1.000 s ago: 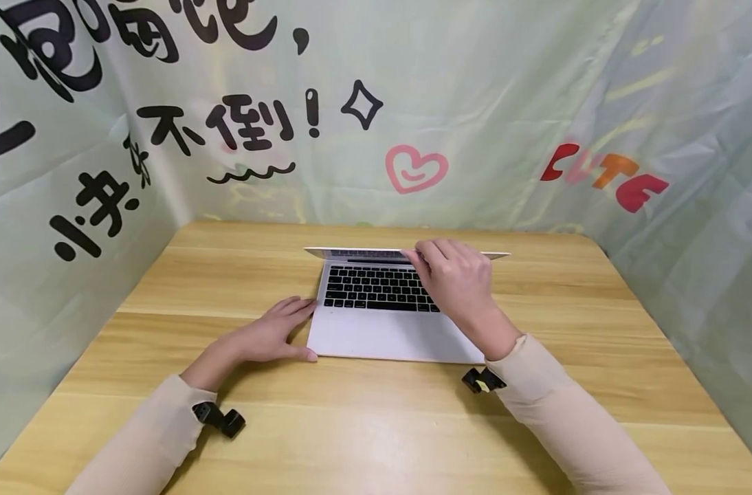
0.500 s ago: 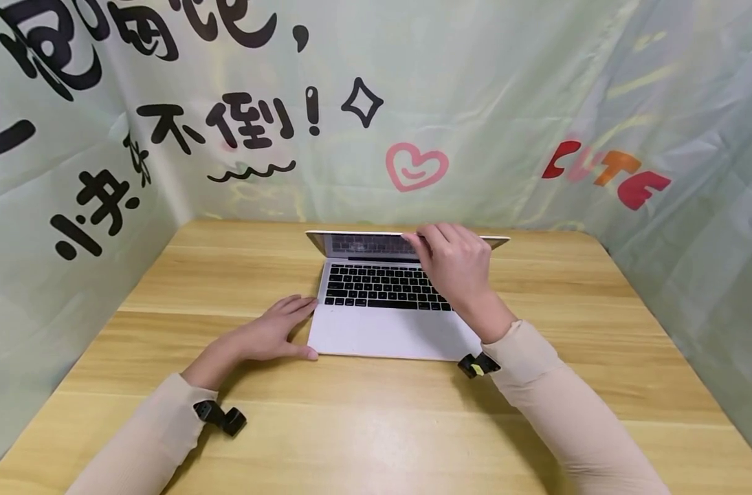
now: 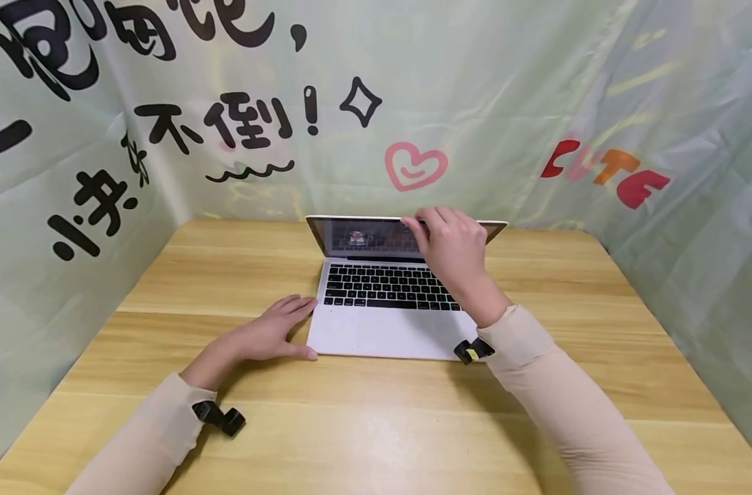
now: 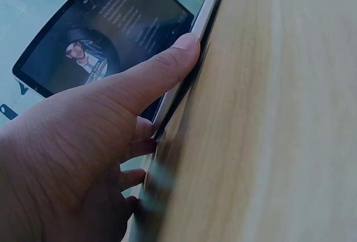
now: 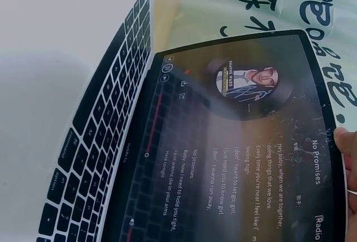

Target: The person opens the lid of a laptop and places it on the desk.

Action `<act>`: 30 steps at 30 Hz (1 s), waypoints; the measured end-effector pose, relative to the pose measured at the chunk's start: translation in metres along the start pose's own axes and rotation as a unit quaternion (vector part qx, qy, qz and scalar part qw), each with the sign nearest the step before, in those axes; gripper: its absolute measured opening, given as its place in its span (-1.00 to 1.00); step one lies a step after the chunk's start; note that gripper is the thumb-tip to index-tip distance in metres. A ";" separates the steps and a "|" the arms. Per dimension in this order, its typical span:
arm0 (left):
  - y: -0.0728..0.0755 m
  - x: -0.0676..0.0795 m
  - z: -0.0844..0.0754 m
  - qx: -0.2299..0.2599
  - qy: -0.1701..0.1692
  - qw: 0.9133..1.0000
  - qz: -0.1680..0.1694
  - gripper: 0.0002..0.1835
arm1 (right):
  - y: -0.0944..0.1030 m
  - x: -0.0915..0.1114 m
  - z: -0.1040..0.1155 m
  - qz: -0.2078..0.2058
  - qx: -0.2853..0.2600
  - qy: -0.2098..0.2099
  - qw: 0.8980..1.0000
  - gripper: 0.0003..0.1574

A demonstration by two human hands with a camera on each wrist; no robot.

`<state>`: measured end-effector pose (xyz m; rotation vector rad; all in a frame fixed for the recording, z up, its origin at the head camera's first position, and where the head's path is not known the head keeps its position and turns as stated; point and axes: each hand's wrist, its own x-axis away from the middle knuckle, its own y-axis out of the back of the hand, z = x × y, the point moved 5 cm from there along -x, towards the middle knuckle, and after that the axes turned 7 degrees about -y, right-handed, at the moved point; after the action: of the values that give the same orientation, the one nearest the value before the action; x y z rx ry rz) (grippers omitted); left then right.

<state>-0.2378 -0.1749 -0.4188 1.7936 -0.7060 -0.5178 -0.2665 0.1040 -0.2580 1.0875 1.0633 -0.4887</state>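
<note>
A silver laptop (image 3: 376, 330) with black keys lies on the wooden table, its lid (image 3: 363, 237) tilted up at an angle over the keyboard. At the top edge of that lid, right of centre, my right hand (image 3: 453, 254) pinches the rim between thumb and fingers. My left hand (image 3: 271, 333) rests at the front left corner, thumb against the front edge and fingertips touching the left side. Up close in the right wrist view, the lit screen (image 5: 240, 136) shows a song page with lyrics and a round picture. Part of the keyboard's right side is hidden behind my right forearm.
The wooden table (image 3: 376, 426) extends around the laptop on all sides. Pale green fabric (image 3: 506, 103) with printed lettering and a pink heart hangs behind and beside it. Each sleeve cuff carries a small black camera (image 3: 220, 418).
The lid has swung further up and back, with my right hand holding its edge and rising along with it. More of the screen shows. My left hand stays where it was.
</note>
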 end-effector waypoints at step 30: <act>-0.001 0.000 0.000 0.006 0.004 1.000 -0.003 0.11 | -0.027 -0.031 -0.020 0.065 -0.003 -0.072 0.995 -0.60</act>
<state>-0.2376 -0.1747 -0.4192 1.8087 -0.6998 -0.5118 -0.3101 0.1051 -0.2444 1.0914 0.8615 -0.4532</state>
